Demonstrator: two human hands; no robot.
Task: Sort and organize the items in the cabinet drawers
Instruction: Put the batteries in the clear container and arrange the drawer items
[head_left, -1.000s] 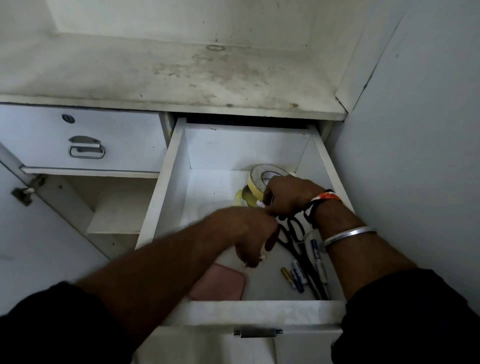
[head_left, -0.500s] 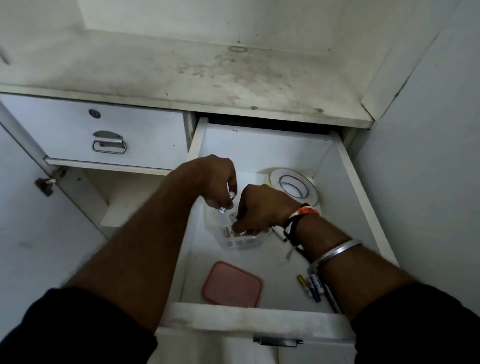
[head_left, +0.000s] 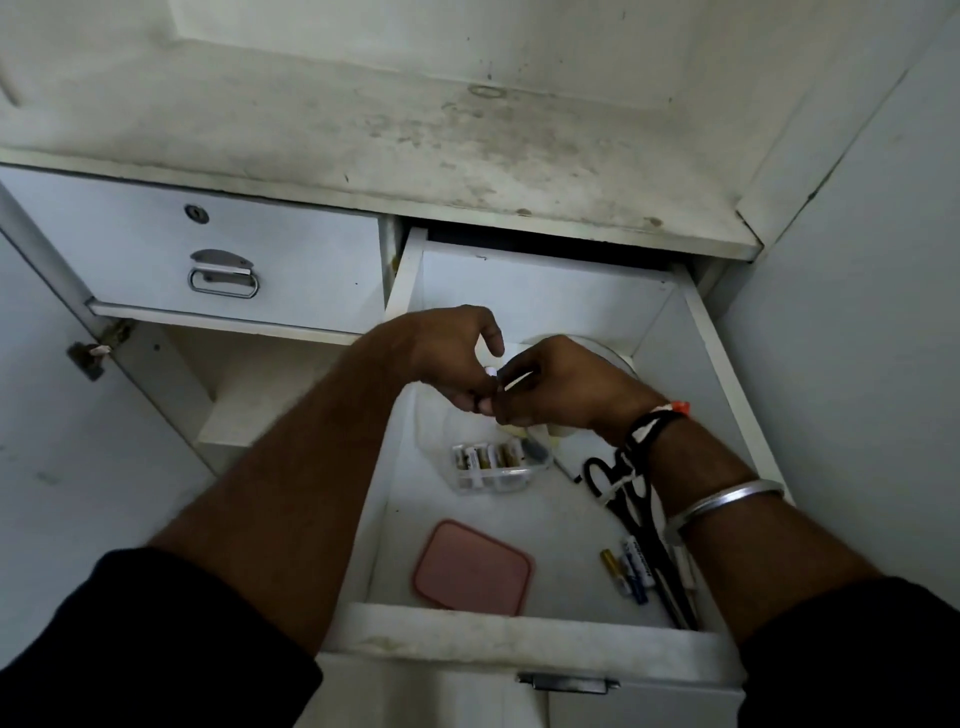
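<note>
The white drawer (head_left: 727, 395) on the right is pulled out. Above its back half my left hand (head_left: 447, 358) and my right hand (head_left: 561, 389) meet fingertip to fingertip, both pinching a small battery (head_left: 489, 370) of which only a pale tip shows. Below them stands a clear plastic box (head_left: 493, 465) with several batteries in it. Its pink lid (head_left: 472, 569) lies flat near the drawer's front. Black scissors (head_left: 621, 493) and three loose batteries (head_left: 628, 571) lie along the right side, partly under my right wrist. A tape roll (head_left: 602, 347) sits behind my right hand, mostly hidden.
A shut drawer (head_left: 223, 270) with a metal handle and a lock is at the left, with an open shelf (head_left: 260, 395) under it. A stained cabinet shelf (head_left: 415, 130) runs above both drawers. A cabinet door (head_left: 857, 312) stands close on the right.
My right hand has come up out of the clear box and joined my left hand above it. The box's batteries and the scissors are now uncovered.
</note>
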